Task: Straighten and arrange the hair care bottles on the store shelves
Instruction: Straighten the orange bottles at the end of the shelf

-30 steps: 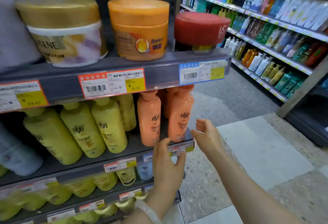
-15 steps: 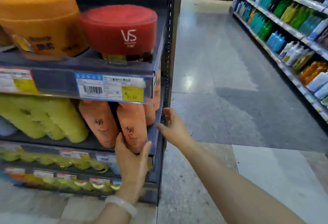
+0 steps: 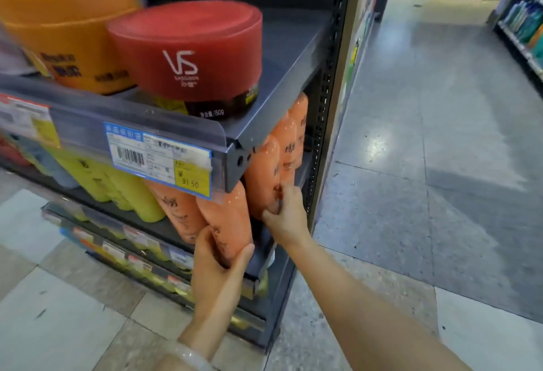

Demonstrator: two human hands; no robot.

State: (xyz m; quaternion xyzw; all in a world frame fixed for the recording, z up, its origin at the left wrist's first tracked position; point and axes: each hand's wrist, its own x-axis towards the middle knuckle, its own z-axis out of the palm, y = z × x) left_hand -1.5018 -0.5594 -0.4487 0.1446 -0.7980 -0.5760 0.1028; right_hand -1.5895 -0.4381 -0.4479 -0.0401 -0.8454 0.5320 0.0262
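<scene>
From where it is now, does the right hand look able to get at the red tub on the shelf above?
Probably yes: the right hand only pinches an orange bottle, and nothing blocks the red tub.

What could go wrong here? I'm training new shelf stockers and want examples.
1. The left hand grips the base of a front orange bottle near the shelf lip; pulled further, it could tip off.
2. The right hand pinches a bottle at the shelf end; a nudge might topple the tight row behind it.
3. The red tub above sits near the edge; bumping that shelf may shift it.
</scene>
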